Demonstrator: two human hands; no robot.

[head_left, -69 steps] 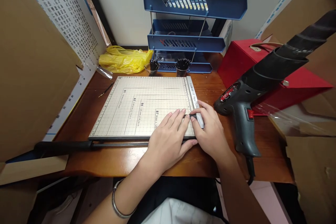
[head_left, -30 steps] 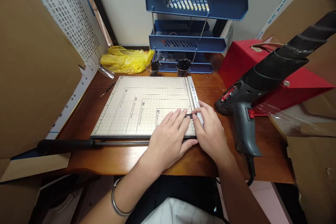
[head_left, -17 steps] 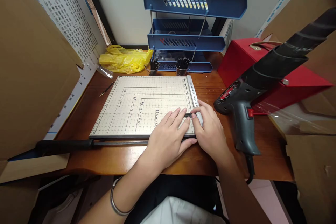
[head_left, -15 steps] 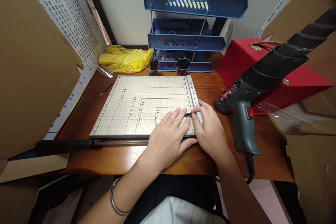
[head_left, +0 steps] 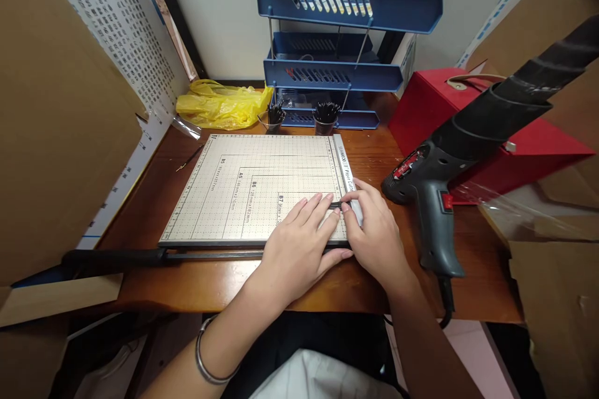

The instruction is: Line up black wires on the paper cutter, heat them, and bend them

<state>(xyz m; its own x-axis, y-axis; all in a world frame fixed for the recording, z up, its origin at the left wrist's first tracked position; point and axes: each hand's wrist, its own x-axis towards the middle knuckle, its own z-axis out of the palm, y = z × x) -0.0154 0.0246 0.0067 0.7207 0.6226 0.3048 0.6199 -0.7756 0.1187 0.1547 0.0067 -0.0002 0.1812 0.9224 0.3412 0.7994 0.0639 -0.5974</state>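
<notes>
A paper cutter (head_left: 234, 199) with a printed grid lies on the desk, its black-handled blade arm (head_left: 121, 257) down along the near edge. My left hand (head_left: 302, 240) rests palm down on the near right part of the board, fingers stretched out. Its fingertips touch the left end of a small bundle of thin black strips (head_left: 336, 205), probably wires or tubing. At the cutter's guide rail (head_left: 344, 162), my right hand (head_left: 374, 230) pinches the right end of that bundle between thumb and fingers. Much of the bundle is hidden under my hands.
To the right lies a grey heat gun (head_left: 433, 199) before a red box (head_left: 435, 100). Two cups of black-tipped pieces (head_left: 326, 115) stand behind the cutter, near a blue tray rack (head_left: 332, 75) and a yellow plastic bag (head_left: 219, 103). Cardboard (head_left: 60, 106) walls the left side.
</notes>
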